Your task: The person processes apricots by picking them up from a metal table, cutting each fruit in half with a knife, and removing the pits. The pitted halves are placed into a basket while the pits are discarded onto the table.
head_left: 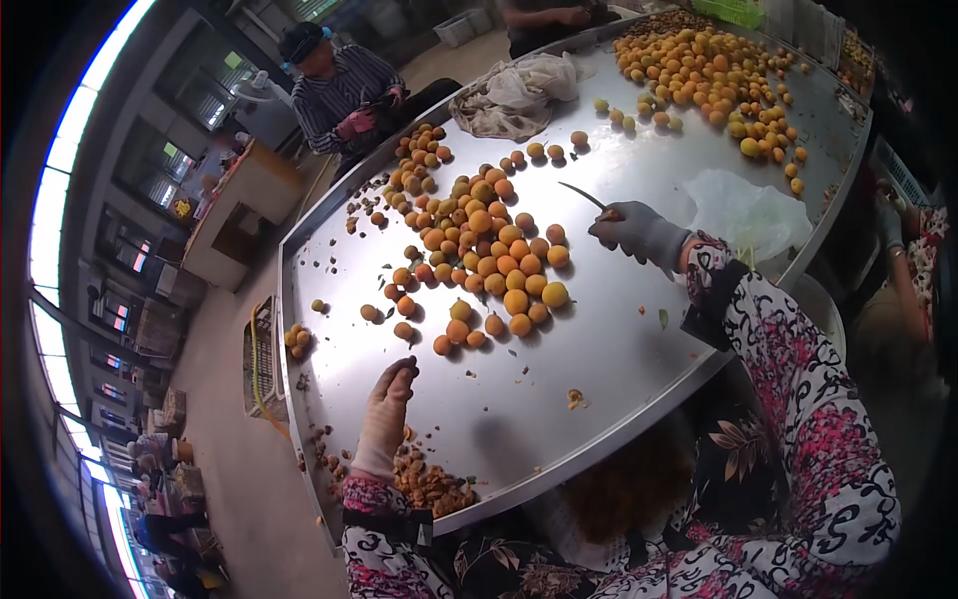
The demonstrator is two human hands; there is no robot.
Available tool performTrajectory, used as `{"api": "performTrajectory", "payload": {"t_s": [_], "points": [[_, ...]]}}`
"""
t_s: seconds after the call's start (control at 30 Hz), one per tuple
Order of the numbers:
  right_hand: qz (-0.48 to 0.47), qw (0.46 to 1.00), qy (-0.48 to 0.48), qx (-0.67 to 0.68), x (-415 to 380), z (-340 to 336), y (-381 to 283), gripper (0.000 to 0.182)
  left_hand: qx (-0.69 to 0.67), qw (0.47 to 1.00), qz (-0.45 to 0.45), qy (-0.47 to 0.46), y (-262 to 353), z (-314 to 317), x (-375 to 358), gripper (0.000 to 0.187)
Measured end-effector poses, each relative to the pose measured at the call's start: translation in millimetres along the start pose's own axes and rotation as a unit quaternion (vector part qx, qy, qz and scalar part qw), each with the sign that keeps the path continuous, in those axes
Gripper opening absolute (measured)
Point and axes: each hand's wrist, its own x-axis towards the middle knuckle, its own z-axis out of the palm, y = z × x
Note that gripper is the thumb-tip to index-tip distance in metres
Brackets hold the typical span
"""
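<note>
My right hand, in a grey glove, grips a knife whose thin curved blade points away to the left over the metal table. My left hand, in a pale glove, hovers above the table's near left part. Its fingers are pressed together at dark tips, and I cannot make out whether something small is between them. Between and beyond my hands lies a loose pile of apricots, orange to yellow. Below my left hand, cut apricot pieces and pits are heaped at the near edge.
The metal table has a raised rim. A crumpled cloth, a clear plastic bag and a second apricot pile lie on it. Across the table sits a person in a striped shirt. Crates stand on the floor at left.
</note>
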Motion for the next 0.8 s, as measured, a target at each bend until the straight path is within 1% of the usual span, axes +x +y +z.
{"api": "performTrajectory", "payload": {"t_s": [0.03,0.1,0.17,0.23,0.3,0.33,0.37,0.4,0.43,0.47,0.5,0.53,0.57,0.63,0.67,0.7,0.73,0.77,0.8], "points": [[0.01,1.0,-0.005,0.017,16,-2,1,0.029,-0.005,1.0,0.004,-0.002,-13,2,20,0.043],[0.021,1.0,0.008,0.019,47,0,6,0.027,-0.034,0.996,-0.031,0.077,-33,5,50,0.043],[0.011,1.0,0.001,0.015,75,4,11,0.028,-0.026,0.995,-0.031,0.091,-47,2,70,0.044],[-0.012,1.0,0.015,0.0,102,18,8,0.028,-0.039,0.986,0.013,0.161,-57,-5,84,0.044],[-0.061,0.998,-0.013,-0.025,127,33,-3,0.027,-0.029,0.983,-0.002,0.18,-60,-14,98,0.042],[-0.117,0.99,-0.022,-0.072,147,43,-7,0.026,-0.035,0.981,0.006,0.193,-60,-15,108,0.044],[-0.175,0.977,-0.005,-0.119,165,55,-9,0.027,-0.04,0.978,0.014,0.202,-58,-16,118,0.046],[-0.212,0.968,0.008,-0.134,171,67,-20,0.028,-0.035,0.979,0.007,0.201,-57,-15,128,0.051],[-0.192,0.968,-0.002,-0.158,193,79,-20,0.029,-0.031,0.98,0.003,0.198,-64,-17,142,0.051],[-0.157,0.969,-0.049,-0.187,209,87,-23,0.032,-0.041,0.981,-0.008,0.191,-73,-18,158,0.051],[-0.207,0.962,-0.073,-0.163,221,98,-18,0.033,-0.053,0.981,-0.021,0.184,-70,-12,170,0.051],[-0.211,0.961,-0.064,-0.169,234,106,-14,0.033,-0.074,0.98,-0.053,0.176,-67,-4,178,0.053],[-0.214,0.959,-0.058,-0.175,243,115,-12,0.034,-0.037,0.988,-0.02,0.149,-63,4,186,0.053],[-0.124,0.979,-0.155,-0.045,235,117,-25,0.035,-0.05,0.992,-0.005,0.115,-41,35,191,0.055],[-0.077,0.983,-0.162,-0.028,230,120,-29,0.036,-0.066,0.992,0.002,0.112,-44,42,206,0.055],[-0.073,0.984,-0.162,-0.03,234,126,-28,0.036,-0.083,0.99,0.013,0.111,-50,49,221,0.056],[-0.098,0.976,-0.186,-0.048,240,131,-24,0.037,-0.08,0.992,0.025,0.093,-51,55,234,0.057],[-0.124,0.968,-0.209,-0.066,244,136,-21,0.038,-0.118,0.988,-0.015,0.099,-54,62,237,0.056],[-0.137,0.965,-0.216,-0.059,245,143,-20,0.039,-0.087,0.993,-0.011,0.081,-54,64,246,0.055]]}}
